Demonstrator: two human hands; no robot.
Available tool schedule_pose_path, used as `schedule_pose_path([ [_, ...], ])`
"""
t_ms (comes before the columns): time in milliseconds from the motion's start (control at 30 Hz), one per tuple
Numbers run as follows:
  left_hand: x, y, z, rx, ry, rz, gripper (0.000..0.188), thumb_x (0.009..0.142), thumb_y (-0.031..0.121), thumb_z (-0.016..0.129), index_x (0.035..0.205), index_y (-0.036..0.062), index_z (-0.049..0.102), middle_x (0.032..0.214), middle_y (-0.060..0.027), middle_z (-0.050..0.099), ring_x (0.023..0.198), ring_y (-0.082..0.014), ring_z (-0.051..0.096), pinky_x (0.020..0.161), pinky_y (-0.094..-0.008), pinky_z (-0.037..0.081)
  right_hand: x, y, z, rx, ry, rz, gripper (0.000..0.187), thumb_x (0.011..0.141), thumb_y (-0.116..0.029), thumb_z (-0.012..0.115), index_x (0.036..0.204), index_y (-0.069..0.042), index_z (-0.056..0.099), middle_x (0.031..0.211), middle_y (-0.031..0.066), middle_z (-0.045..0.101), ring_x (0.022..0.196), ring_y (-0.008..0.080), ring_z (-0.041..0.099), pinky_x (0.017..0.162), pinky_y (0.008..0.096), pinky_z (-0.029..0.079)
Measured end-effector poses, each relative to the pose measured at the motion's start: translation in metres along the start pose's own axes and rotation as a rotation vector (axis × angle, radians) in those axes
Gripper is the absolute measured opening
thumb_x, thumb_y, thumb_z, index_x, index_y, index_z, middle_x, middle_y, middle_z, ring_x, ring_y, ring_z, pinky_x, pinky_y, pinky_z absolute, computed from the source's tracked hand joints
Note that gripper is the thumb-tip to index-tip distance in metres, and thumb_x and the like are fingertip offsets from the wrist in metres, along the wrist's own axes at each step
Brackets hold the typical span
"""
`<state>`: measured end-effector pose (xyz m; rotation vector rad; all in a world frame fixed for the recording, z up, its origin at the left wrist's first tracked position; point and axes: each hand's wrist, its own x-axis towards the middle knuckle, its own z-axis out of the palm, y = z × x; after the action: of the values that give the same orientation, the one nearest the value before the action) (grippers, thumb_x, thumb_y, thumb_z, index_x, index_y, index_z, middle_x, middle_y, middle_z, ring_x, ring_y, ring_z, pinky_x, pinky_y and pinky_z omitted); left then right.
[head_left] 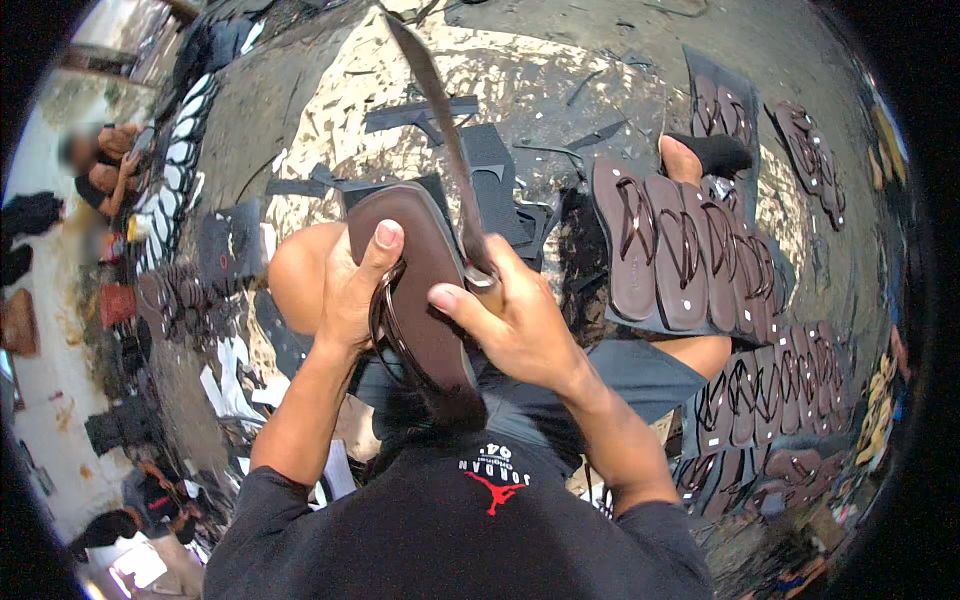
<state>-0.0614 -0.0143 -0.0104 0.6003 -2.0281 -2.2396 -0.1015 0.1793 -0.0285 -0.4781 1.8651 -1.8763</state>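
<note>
My left hand is closed round the left edge of a dark brown thong sandal, its thumb pressed on the footbed. The sandal is tilted upright over my lap, with thin glossy brown straps near its middle. A long dark-bladed knife points up and away from me. My right hand grips its light handle, the thumb resting by the sandal's right edge. The lower blade lies close along that edge; whether it touches cannot be made out. A dark sheet shows behind the sandal's far end.
Black offcuts lie ahead on a worn, pale-patched floor. Brown sandals stand in rows on the right, more nearer me. A foot with a black covering is beside them. At far left are a co-worker and white sole-shaped pieces.
</note>
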Motion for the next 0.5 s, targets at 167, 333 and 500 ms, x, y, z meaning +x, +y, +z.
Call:
schedule_pose_path([
  [167,-0.011,-0.005,-0.017,-0.201,0.101,-0.196,0.057,0.098,0.046,0.069,0.128,-0.0001,0.055,0.109,-0.0072,0.066,0.096,-0.0162,0.066,0.084,-0.0313,0.056,-0.051,0.074,0.015,-0.394,0.096,-0.168,0.033,0.088,-0.012,0.077,0.117,-0.004,0.063,0.1,0.0157,0.07,0.089,0.0292,0.071,0.075,0.0376,0.056],
  [333,-0.026,-0.02,-0.02,-0.132,0.148,-0.134,0.056,0.098,0.044,0.07,0.131,0.0018,0.054,0.112,-0.0064,0.066,0.098,-0.0157,0.065,0.087,-0.0309,0.055,-0.048,0.102,0.027,-0.433,0.131,-0.203,0.042,0.076,-0.003,0.076,0.116,-0.012,0.064,0.098,0.0148,0.067,0.089,0.0377,0.069,0.074,0.0457,0.057],
  [500,-0.029,-0.019,-0.023,-0.103,0.069,-0.087,0.053,0.097,0.04,0.072,0.131,0.0024,0.054,0.113,-0.0049,0.066,0.099,-0.0125,0.063,0.089,-0.029,0.053,0.005,0.045,0.027,-0.504,0.061,-0.176,0.036,0.082,-0.004,0.073,0.116,-0.008,0.062,0.097,0.0161,0.066,0.088,0.0391,0.068,0.075,0.0457,0.055],
])
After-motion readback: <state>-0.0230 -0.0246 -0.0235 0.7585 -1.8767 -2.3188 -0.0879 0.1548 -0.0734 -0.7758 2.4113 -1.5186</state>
